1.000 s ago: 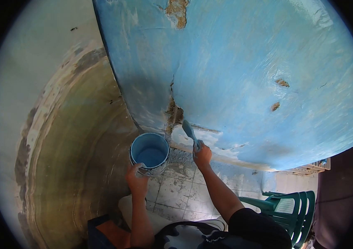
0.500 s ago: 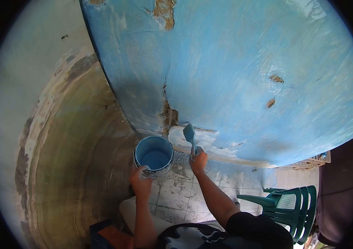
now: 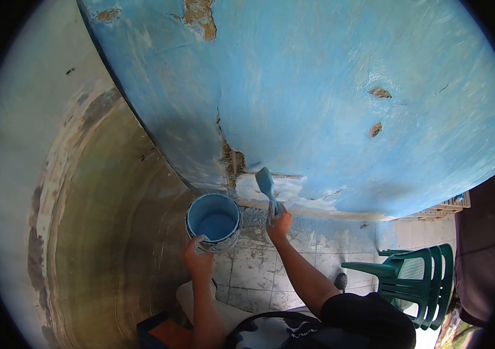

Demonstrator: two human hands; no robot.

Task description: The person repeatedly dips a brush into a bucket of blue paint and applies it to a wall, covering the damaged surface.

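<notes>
Right hand point(image 3: 279, 224) closed round light stiff paintbrush point(image 3: 266, 187) handle, bristles at wall point(image 3: 329, 104) base; left hand point(image 3: 198, 256) grips rim of part-full paint bucket point(image 3: 213, 218), likely heavy, sloshy, slippery.

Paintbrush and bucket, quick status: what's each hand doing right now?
Left hand grips paint bucket rim. Right hand holds paintbrush, bristles at the white patch low on the blue wall. Green chairs off right, clear.
</notes>
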